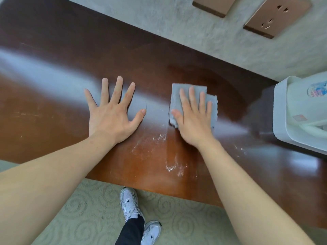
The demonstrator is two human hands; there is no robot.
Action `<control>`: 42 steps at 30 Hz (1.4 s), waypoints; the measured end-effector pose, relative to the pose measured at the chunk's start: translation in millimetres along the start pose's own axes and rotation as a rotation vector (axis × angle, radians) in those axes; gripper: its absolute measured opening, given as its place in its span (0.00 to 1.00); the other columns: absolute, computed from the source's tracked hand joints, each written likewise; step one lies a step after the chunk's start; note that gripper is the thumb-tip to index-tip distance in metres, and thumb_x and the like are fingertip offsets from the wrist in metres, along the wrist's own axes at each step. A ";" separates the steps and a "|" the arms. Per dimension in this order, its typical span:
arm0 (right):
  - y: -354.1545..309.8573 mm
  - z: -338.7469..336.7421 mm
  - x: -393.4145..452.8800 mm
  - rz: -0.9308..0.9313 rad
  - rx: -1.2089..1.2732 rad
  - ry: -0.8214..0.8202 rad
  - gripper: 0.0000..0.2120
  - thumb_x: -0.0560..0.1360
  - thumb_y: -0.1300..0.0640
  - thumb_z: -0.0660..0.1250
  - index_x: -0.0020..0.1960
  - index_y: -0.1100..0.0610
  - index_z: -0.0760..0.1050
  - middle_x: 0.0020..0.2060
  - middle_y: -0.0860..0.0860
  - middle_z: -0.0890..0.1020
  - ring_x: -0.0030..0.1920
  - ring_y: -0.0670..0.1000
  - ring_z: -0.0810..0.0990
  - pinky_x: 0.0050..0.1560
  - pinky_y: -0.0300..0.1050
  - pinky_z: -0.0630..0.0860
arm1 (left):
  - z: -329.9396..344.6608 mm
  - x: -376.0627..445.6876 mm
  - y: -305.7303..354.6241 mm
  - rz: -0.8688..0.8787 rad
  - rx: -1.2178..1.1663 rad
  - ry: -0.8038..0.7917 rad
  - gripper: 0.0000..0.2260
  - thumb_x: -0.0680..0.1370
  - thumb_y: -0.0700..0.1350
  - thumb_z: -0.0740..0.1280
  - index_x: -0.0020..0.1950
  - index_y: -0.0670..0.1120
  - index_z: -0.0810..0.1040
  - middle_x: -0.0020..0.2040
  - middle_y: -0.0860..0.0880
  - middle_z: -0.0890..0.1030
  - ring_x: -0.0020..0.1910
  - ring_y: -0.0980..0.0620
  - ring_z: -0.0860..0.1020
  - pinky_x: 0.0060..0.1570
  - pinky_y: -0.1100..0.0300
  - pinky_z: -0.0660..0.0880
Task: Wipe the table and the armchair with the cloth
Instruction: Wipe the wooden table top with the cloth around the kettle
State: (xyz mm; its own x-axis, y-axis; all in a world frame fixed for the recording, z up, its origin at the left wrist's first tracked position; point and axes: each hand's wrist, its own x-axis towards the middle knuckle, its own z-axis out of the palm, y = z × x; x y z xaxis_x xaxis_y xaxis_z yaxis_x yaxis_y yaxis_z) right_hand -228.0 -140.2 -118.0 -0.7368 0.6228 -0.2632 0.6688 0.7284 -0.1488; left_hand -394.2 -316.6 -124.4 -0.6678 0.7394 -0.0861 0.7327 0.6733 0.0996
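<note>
A dark brown wooden table (pixel 58 71) runs along the wall. A folded grey cloth (pixel 178 93) lies flat on it, right of the middle. My right hand (pixel 193 117) presses down on the cloth with straight fingers. My left hand (pixel 113 112) rests flat on the bare tabletop to the left of the cloth, fingers spread. White dusty streaks (pixel 169 165) show on the wood between my forearms, near the front edge. No armchair is in view.
A white box-shaped container (pixel 283 112) stands on the table at the right edge. Two copper-coloured wall sockets (pixel 276 16) sit on the grey wall behind. Below the table's front edge are patterned carpet (pixel 92 214) and my white sneakers (pixel 130 202).
</note>
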 end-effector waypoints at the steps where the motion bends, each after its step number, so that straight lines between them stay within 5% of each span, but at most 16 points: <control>1: 2.3 -5.6 21.6 0.018 0.001 -0.004 0.29 0.82 0.38 0.40 0.79 0.46 0.36 0.79 0.49 0.37 0.77 0.58 0.32 0.74 0.60 0.33 | -0.5 0.0 0.3 0.001 -0.004 -0.002 0.35 0.77 0.72 0.39 0.82 0.58 0.47 0.83 0.49 0.50 0.81 0.41 0.45 0.72 0.28 0.45; 10: -1.3 -30.3 101.5 0.039 0.044 -0.070 0.29 0.82 0.39 0.42 0.79 0.44 0.35 0.79 0.50 0.36 0.76 0.60 0.30 0.73 0.62 0.31 | 0.2 0.6 0.7 0.002 0.015 0.000 0.37 0.77 0.73 0.41 0.82 0.56 0.48 0.83 0.48 0.51 0.81 0.40 0.47 0.71 0.26 0.47; 17: -25.4 2.4 -14.4 -0.134 0.051 -0.056 0.28 0.81 0.39 0.42 0.78 0.41 0.36 0.79 0.47 0.36 0.76 0.56 0.29 0.75 0.60 0.33 | -1.5 0.7 0.7 -0.005 0.019 -0.002 0.37 0.77 0.74 0.40 0.82 0.57 0.47 0.83 0.49 0.49 0.81 0.40 0.45 0.71 0.27 0.46; 24: -53.1 30.6 -140.3 -0.042 0.057 -0.078 0.29 0.82 0.36 0.43 0.79 0.41 0.37 0.79 0.47 0.38 0.77 0.56 0.32 0.73 0.59 0.34 | -3.3 0.6 1.3 0.000 0.025 -0.009 0.37 0.77 0.74 0.40 0.82 0.56 0.48 0.83 0.48 0.51 0.81 0.40 0.47 0.71 0.27 0.46; 29: -47.8 17.6 -67.5 0.003 0.104 -0.042 0.30 0.79 0.33 0.40 0.77 0.37 0.32 0.78 0.45 0.33 0.75 0.53 0.25 0.73 0.58 0.28 | -1.8 0.8 1.4 -0.019 0.022 -0.009 0.40 0.76 0.74 0.40 0.82 0.53 0.48 0.83 0.50 0.51 0.81 0.42 0.47 0.71 0.27 0.47; 37: -47.3 -20.1 113.9 0.070 0.086 -0.025 0.31 0.78 0.33 0.43 0.78 0.39 0.40 0.80 0.49 0.40 0.77 0.61 0.32 0.72 0.65 0.32 | 0.7 2.2 1.5 -0.019 0.032 -0.023 0.40 0.76 0.74 0.40 0.82 0.53 0.49 0.83 0.50 0.52 0.81 0.42 0.48 0.72 0.27 0.48; 42: -47.8 -18.6 96.3 -0.033 0.063 0.032 0.28 0.81 0.37 0.43 0.79 0.40 0.42 0.80 0.51 0.42 0.78 0.60 0.35 0.74 0.63 0.35 | 0.4 2.1 1.4 -0.025 0.032 -0.023 0.39 0.76 0.74 0.41 0.82 0.53 0.49 0.83 0.50 0.51 0.81 0.42 0.47 0.72 0.27 0.48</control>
State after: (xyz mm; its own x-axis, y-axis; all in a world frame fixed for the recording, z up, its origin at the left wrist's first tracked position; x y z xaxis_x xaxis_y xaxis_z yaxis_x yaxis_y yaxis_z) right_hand -332.8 -109.7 -118.5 -0.7609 0.6080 -0.2268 0.6480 0.7300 -0.2173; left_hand -394.5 -314.2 -124.8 -0.6829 0.7220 -0.1113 0.7199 0.6910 0.0652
